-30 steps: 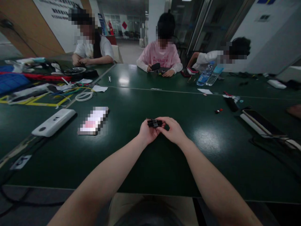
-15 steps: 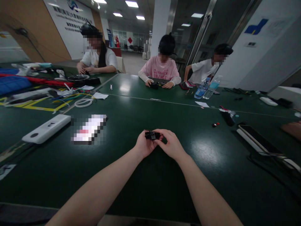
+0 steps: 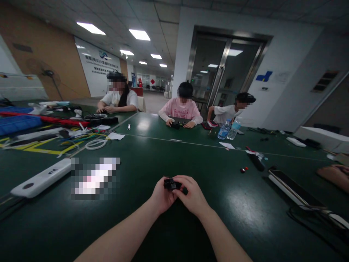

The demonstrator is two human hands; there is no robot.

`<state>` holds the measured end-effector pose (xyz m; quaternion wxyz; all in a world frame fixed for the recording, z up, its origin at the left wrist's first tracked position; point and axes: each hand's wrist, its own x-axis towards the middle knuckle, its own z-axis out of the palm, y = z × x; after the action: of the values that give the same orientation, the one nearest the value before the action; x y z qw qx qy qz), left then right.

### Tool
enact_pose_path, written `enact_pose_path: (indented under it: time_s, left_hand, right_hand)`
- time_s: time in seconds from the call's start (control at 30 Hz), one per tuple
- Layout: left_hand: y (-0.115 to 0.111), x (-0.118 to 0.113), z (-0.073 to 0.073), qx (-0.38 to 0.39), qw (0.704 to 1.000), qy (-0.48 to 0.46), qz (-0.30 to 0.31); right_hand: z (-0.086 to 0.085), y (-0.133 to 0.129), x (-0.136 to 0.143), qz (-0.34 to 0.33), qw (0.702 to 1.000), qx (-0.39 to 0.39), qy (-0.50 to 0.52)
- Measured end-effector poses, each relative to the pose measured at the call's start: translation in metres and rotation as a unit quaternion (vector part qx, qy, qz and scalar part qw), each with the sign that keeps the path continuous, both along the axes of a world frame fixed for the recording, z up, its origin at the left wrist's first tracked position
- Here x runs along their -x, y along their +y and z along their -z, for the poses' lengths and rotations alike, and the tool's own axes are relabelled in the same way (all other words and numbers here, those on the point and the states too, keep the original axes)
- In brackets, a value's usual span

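A small black blocky part (image 3: pixel 170 183) is held between my two hands above the green table (image 3: pixel 152 149); its exact kind is too small to make out. My left hand (image 3: pixel 161 196) is closed around its left side and underside. From the right, my right hand (image 3: pixel 190 193) grips the same part, its thumb and fingers bent against the right edge. The fingertips of both hands almost meet below it, and some are hidden behind the part.
At left lie a white power bank (image 3: pixel 43 178), a blurred bright phone (image 3: pixel 96 176) and a coiled white cable (image 3: pixel 96 144). Rightward are a dark-screened device (image 3: pixel 296 189), a small red-and-black piece (image 3: pixel 243 170) and water bottles (image 3: pixel 224 129). Several people sit around the table.
The camera view has tilted up, so the table, people and my hands appear lower. Both hands still hold the black part, which looks slightly turned.
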<state>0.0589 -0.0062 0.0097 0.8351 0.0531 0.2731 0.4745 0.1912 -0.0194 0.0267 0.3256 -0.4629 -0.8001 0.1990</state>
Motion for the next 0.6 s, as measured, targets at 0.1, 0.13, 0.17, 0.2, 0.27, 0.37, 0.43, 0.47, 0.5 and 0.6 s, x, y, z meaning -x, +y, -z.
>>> enact_pose_path:
  time_s: [0.1,0.13,0.17,0.2,0.27,0.37,0.43,0.47,0.5,0.6]
  left_hand:
    - [-0.0009,-0.0012,-0.0009,-0.002,1.0,0.008,-0.002]
    - [-0.0013,-0.0013,-0.001,-0.003,1.0,0.01,-0.002]
    - [-0.0015,-0.0013,-0.001,-0.003,1.0,0.01,-0.002]
    - [-0.0018,-0.0013,-0.0011,-0.004,1.0,0.011,-0.002]
    - [-0.0023,-0.0011,-0.0015,-0.004,1.0,0.011,-0.002]
    - [-0.0028,-0.0011,-0.0024,-0.006,1.0,0.003,-0.008]
    - [-0.0026,-0.0012,-0.0022,-0.005,1.0,-0.005,-0.012]
    - [-0.0022,-0.0012,-0.0016,-0.002,1.0,-0.006,-0.015]
    - [-0.0016,-0.0012,-0.0007,0.001,1.0,-0.006,-0.017]
    - [0.0005,-0.0008,0.0033,0.006,1.0,-0.001,-0.02]
  right_hand:
    - [0.0011,-0.0012,0.0003,0.001,1.0,-0.017,0.008]
    - [0.0012,-0.0017,0.0004,0.001,1.0,-0.018,0.01]
    - [0.0013,-0.0021,0.0006,0.002,1.0,-0.02,0.012]
    - [0.0014,-0.0024,0.0008,0.002,1.0,-0.02,0.013]
    - [0.0017,-0.0022,0.0013,-0.001,1.0,-0.019,0.014]
    - [0.0024,-0.0013,0.0025,-0.003,1.0,-0.021,0.016]
    - [0.003,-0.001,0.0035,0.0,1.0,-0.02,0.017]
    - [0.0033,-0.0011,0.0039,0.002,1.0,-0.018,0.016]
    - [0.0036,-0.0012,0.0042,0.002,1.0,-0.015,0.014]
    - [0.005,-0.0017,0.0048,0.002,1.0,-0.009,0.013]
